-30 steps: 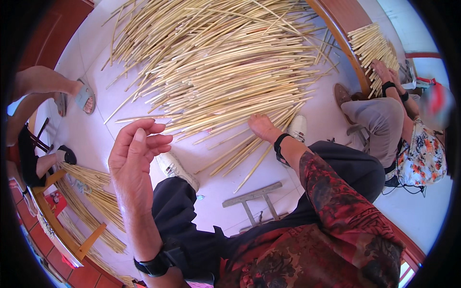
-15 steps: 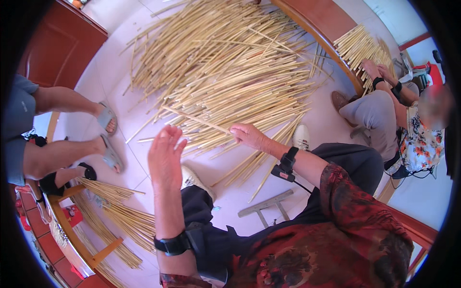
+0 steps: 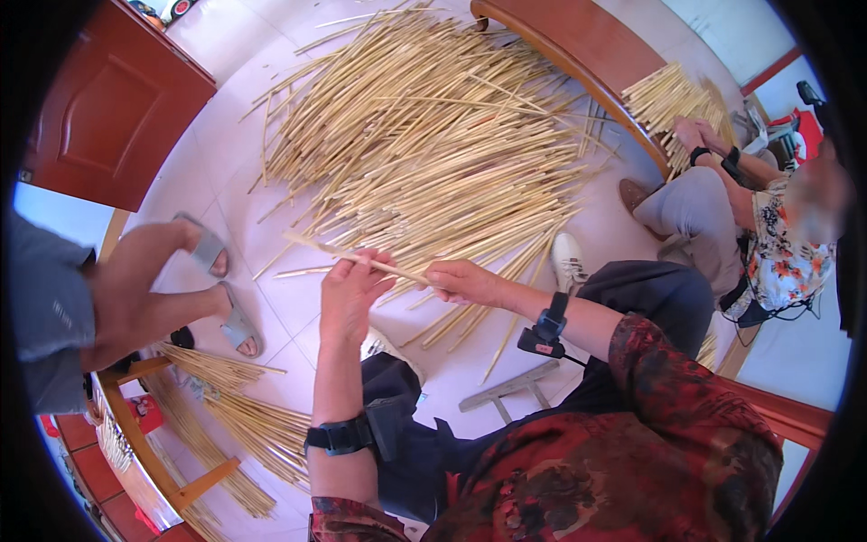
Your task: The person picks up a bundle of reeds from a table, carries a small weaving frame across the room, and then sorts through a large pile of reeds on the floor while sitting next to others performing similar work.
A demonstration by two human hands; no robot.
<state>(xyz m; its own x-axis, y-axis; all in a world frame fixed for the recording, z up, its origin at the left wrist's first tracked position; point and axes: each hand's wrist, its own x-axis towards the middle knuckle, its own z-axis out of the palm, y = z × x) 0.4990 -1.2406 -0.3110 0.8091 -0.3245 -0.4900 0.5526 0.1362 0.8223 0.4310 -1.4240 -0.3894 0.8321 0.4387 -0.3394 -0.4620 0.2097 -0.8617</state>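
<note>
A thin straw-coloured stick (image 3: 402, 271) is held between my two hands, above the near edge of a big heap of similar sticks (image 3: 424, 135) on the floor. My right hand (image 3: 465, 282) is closed round its right end. My left hand (image 3: 354, 287) pinches it farther along with thumb and fingers, and its far end juts out past them to the upper left. Both hands are clear of the heap.
A wooden bench (image 3: 578, 77) stands at the upper right, beside a seated person handling more sticks (image 3: 673, 99). At left a person in grey sandals (image 3: 237, 321) stands near bundled sticks (image 3: 257, 434). A small stool-like frame (image 3: 510, 388) lies by my legs.
My left hand, open and off the stick before, has moved right and closed on it. My right hand keeps its hold. The person at left has shifted.
</note>
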